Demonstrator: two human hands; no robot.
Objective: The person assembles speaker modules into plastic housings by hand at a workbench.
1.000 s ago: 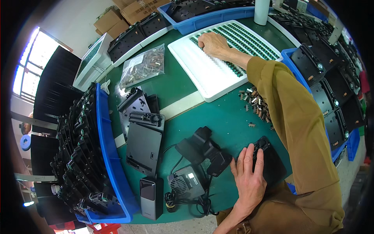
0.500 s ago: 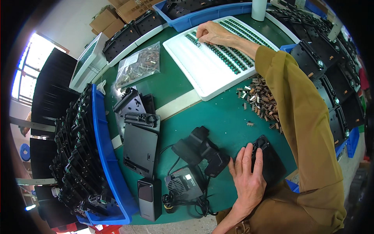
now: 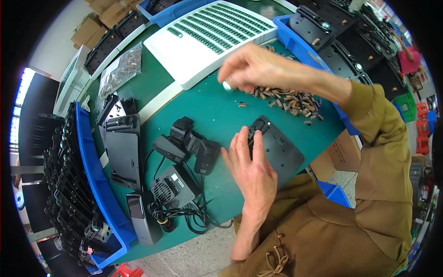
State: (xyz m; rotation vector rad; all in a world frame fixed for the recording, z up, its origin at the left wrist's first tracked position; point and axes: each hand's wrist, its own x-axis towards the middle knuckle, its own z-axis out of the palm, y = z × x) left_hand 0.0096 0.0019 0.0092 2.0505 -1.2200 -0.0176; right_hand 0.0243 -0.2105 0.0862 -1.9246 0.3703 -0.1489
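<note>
Back from the white tray (image 3: 168,60) at top centre, a worker's right hand (image 3: 251,67) pinches a small shiny piece (image 3: 227,86), apparently taken from it; the left hand (image 3: 256,177), fingers loosely spread, rests on the black panel (image 3: 279,154) right of centre.

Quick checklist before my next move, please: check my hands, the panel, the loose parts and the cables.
1. Left hand on black panel: ok, touching its far left part.
2. Panel on table: ok.
3. Round part at right hand: ok, shows by the fingertips.
4. Round part held firmly: cannot tell, fingers blurred.
5. Loose parts all in the heap: not ok, one piece lies apart, left of it.
6. Cables clear of panel: ok, off to its left.
</note>
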